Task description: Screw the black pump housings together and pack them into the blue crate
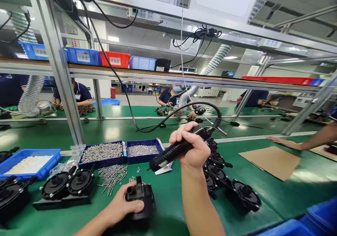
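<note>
My left hand [122, 206] is wrapped round a black plastic pump housing [143, 199] low in the middle of the view, its thumb across the front. Up and to the right, my right hand [192, 144] grips a black corded electric screwdriver [171, 154], which is tilted with its tip down and left. The tip is in the air above the housing, apart from it. Beyond the left hand, loose screws [112, 176] and a few nuts [131, 178] lie on the green mat [168, 194].
Behind stand blue trays of screws [102, 164] and nuts [127, 158]. Black pump parts sit at left [80, 183] and right [243, 194]. A blue tray [54, 155] is far left. Another person's hand [285, 143] reaches near cardboard [271, 160] at right. The screwdriver cable [129, 106] hangs overhead.
</note>
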A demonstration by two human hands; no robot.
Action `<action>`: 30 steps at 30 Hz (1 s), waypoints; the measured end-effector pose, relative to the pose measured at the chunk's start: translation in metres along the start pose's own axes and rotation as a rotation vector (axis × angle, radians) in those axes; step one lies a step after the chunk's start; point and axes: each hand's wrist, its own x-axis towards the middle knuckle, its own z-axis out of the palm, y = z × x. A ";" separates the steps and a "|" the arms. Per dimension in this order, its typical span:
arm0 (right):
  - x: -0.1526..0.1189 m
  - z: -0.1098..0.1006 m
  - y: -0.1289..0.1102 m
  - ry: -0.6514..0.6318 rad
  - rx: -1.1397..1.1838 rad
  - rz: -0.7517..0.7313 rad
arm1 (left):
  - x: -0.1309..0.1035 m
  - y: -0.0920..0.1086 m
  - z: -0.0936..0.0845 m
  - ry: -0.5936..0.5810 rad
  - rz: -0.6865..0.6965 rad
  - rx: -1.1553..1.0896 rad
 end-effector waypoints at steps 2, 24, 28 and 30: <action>-0.001 0.001 0.001 -0.013 0.000 0.000 | 0.001 -0.004 -0.001 -0.047 -0.006 -0.004; -0.003 0.002 -0.009 -0.053 0.057 -0.047 | -0.010 0.008 -0.014 -0.666 0.012 -0.515; -0.004 0.001 -0.016 -0.062 0.077 -0.053 | -0.008 -0.003 -0.018 -0.670 0.125 -0.367; -0.005 0.000 -0.020 -0.061 0.082 -0.067 | -0.008 -0.006 -0.016 -0.559 0.243 -0.128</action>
